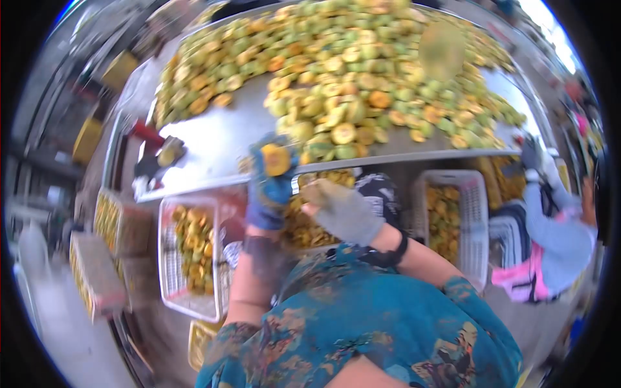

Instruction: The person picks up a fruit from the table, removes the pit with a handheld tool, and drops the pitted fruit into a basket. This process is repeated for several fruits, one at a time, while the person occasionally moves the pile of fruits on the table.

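Observation:
My left hand, in a blue glove, is closed around a fruit half with its orange cut face turned up, in front of the metal table's near edge. To its right, my right hand wears a pale grey glove with yellowish stained fingertips pointing left. Its fingers are smeared by motion, and I cannot tell whether they hold anything. Below both hands, a basket of cut fruit stands partly hidden. A large heap of green and orange fruit halves covers much of the table.
White plastic baskets of cut fruit stand at left and right, below the table edge. Stacked crates are farther left. A red-handled object lies on the table's left end. A co-worker in blue sleeves works at the right.

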Demonstrator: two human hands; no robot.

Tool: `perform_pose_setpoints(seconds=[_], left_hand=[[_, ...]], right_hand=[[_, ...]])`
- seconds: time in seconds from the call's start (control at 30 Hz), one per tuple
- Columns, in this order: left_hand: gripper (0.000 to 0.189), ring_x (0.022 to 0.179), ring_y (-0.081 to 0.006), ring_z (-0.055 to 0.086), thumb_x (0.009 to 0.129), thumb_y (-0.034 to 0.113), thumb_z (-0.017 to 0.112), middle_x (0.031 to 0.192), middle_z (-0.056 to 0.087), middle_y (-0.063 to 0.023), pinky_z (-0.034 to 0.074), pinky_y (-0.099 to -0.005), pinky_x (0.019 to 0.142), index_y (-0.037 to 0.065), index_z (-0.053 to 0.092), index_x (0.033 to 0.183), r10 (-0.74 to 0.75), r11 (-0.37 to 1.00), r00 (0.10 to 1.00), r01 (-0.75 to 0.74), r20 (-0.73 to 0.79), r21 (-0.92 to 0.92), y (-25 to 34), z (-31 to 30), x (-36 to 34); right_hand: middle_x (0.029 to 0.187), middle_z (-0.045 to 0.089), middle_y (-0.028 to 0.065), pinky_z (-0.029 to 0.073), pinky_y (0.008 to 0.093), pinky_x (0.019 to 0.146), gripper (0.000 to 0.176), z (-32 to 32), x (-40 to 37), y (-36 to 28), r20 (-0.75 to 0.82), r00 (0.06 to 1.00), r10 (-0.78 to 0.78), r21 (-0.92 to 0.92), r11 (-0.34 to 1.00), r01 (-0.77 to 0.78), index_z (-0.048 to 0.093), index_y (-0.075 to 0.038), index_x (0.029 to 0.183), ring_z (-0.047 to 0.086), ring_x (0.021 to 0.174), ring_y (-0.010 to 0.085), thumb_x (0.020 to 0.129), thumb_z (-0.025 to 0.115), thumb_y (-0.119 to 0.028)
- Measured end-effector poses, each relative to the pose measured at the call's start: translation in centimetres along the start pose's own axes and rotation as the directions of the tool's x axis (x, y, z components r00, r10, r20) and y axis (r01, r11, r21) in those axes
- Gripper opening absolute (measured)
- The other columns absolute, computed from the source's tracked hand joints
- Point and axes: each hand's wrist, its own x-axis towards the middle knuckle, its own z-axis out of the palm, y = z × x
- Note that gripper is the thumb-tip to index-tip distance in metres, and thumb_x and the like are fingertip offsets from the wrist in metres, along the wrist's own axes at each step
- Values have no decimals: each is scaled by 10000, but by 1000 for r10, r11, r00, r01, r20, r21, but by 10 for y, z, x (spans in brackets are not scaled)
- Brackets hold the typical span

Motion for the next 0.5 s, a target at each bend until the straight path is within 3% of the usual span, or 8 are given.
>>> perform_pose_setpoints(seconds=[0.07,0.13,0.2,0.33,0.4,0.5], left_hand=[[640,943,-278,607,899,623,458,1104,589,-140,545,-380,759,59,530,1193,37,999,997,-34,68,-40,1,21,-17],[689,925,-286,611,901,651,416,1075,595,-146,545,-402,798,29,528,1176,59,996,991,-50,-123,72,5,47,-37],[683,917,-285,618,907,643,414,1057,608,-150,538,-428,836,22,532,1168,131,986,979,-113,-155,120,6,52,-45],[626,937,-272,619,944,599,383,1038,622,-147,525,-408,869,24,528,1141,207,941,978,-197,-8,275,8,54,-62],[577,940,-261,619,969,565,359,1029,624,-145,524,-381,863,33,525,1118,290,832,957,-267,28,487,8,56,-68],[507,877,-243,620,994,514,352,985,622,-138,532,-358,801,45,521,1088,288,872,958,-265,6,411,9,52,-71]], right_hand=[[894,642,216,515,435,693,359,-1,-1,-9,22,1000,-4,12,1000,4,585,-33,1086,634,831,406,867,649,-311],[864,645,220,517,437,681,366,2,0,-15,23,1000,10,42,999,-11,582,-24,1088,640,813,403,871,648,-311],[832,647,216,519,432,650,382,8,5,-20,-22,999,-42,61,997,43,582,-11,1094,646,776,397,868,655,-310],[788,644,206,513,424,587,407,20,6,-25,-142,981,-135,-22,991,133,568,0,1113,645,709,392,854,676,-294],[752,631,205,504,432,572,388,26,5,-27,-162,978,-129,-52,991,122,553,-8,1096,638,689,391,851,678,-282],[706,610,200,489,449,552,348,29,2,-33,-149,974,-171,-73,984,162,542,-15,1059,626,663,399,852,672,-263]])
